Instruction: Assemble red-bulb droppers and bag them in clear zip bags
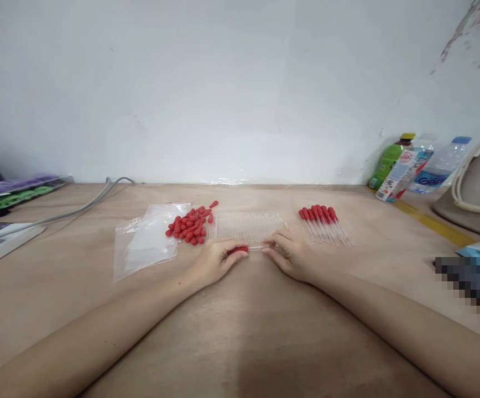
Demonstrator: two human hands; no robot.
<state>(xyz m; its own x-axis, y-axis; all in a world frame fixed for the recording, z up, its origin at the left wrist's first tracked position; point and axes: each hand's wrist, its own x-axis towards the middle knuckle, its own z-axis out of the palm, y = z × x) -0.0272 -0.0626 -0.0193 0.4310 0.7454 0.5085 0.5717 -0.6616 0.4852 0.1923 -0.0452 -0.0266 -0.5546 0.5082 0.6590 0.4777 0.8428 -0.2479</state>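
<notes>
My left hand [220, 257] is closed on a red rubber dropper bulb [240, 250]. Between the fingertips of my right hand [292, 255] is a clear glass dropper tube [257, 248], its near end meeting the bulb's mouth. How deep the tube sits in the bulb I cannot tell. Just beyond my hands lies a row of clear tubes [248, 225]. Loose red bulbs [188, 225] are heaped to the left of that row. Several droppers with red bulbs fitted [325, 221] lie side by side to the right.
Clear plastic bags [146, 237] lie left of the bulb heap. A grey cable [86, 207] crosses the table's left side. Bottles [389, 160], a carton [401, 174] and a beige bucket [472, 188] stand at the far right, near yellow tape [434, 224]. A pale wall closes the back.
</notes>
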